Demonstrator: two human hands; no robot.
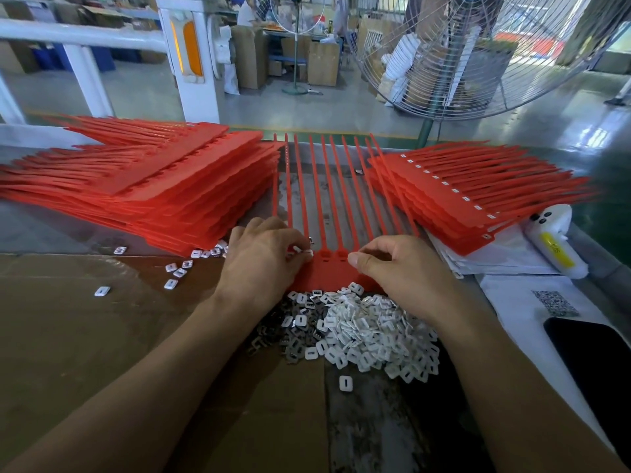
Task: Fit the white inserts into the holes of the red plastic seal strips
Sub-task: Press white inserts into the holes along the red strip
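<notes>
From the head view, a red seal strip sheet [333, 268] is being held flat on the counter [68, 336], its tails fanning toward the far side. A white insert [305, 251] is being pinched by the curled fingers of the left hand [264, 259] at the sheet's near-left holes. The right hand [403, 271] is being rested on the sheet's right part, fingers curled, thumb extended left. A pile of white inserts [368, 332] is lying just near of the sheet. Stacks of red strips are lying at far left [153, 186] and far right [461, 196].
</notes>
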